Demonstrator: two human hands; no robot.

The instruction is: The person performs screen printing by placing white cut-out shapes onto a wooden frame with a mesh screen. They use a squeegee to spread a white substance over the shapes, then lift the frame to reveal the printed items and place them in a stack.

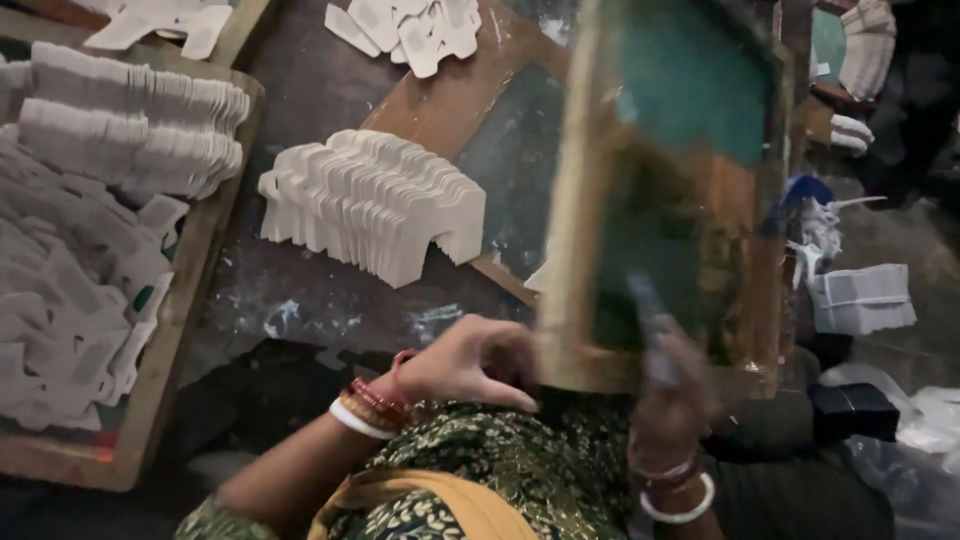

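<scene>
Screen frame (672, 200) tilted up. Left hand (470, 362) pinches its near corner; right hand (668, 385), behind mesh, fingers clamped on squeegee (648, 325). Card stack (375, 205) left of frame. Likely between prints; next needs card placed.

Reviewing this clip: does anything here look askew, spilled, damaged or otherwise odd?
The wooden screen frame stands tilted up on its near edge, not flat; the left hand grips its corner and the right hand is blurred behind the mesh. Loose white card cutouts lie jumbled on the left tray, unlike the neat fanned stack. The work surface is paint-smeared.
</scene>
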